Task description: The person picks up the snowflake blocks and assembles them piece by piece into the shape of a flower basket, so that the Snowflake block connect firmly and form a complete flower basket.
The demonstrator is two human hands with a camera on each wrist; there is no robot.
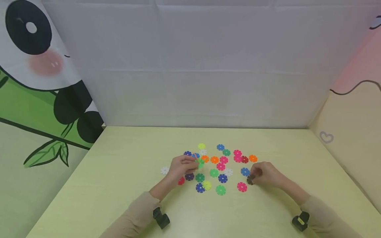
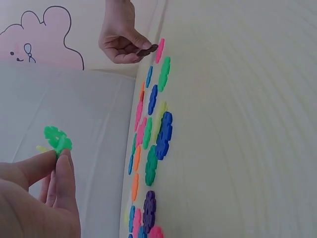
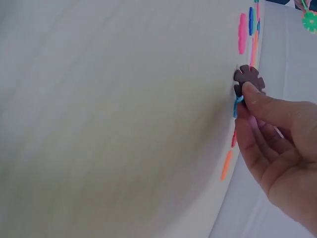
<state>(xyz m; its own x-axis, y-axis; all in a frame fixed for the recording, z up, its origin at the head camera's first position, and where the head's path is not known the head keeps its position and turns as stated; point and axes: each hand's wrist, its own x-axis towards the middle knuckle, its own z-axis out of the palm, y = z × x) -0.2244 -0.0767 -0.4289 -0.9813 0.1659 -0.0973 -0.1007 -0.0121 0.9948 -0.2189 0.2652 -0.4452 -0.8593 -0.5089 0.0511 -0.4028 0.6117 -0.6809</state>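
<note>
Left hand (image 1: pixel 183 166): thumb and fingertips pinch a light-green notched disc (image 2: pixel 53 134), raised above the table, with a second light-green part set at an angle to it; whether the yellow tip (image 2: pixel 42 148) beside it belongs to the same piece, I cannot tell from here. Right hand (image 1: pixel 267 174): thumb and fingers pinch a dark brown notched disc (image 3: pixel 250 75) at the right side of the scatter. Just beside it lies a blue disc (image 1: pixel 245 171); nearer the person, a pink disc (image 1: pixel 242 187); farther off, an orange disc (image 1: pixel 253 158) next to a dark red disc (image 1: pixel 244 159). By the left hand lie a dark purple disc (image 1: pixel 189 177) and a red disc (image 1: pixel 181 180), with a white disc (image 1: pixel 164 170) to their left. Between the hands, many more discs are strewn over the pale yellow table (image 1: pixel 89 201); a bright-green disc (image 1: pixel 221 190) lies nearest the person. Both arms wear beige sleeves (image 1: pixel 134 211) and black wrist cameras (image 1: pixel 161 218). Surround: white backdrop (image 1: pixel 193 66) behind; panda-like cartoon (image 1: pixel 28 28) at left; heart outline (image 1: pixel 320 135) at right.
</note>
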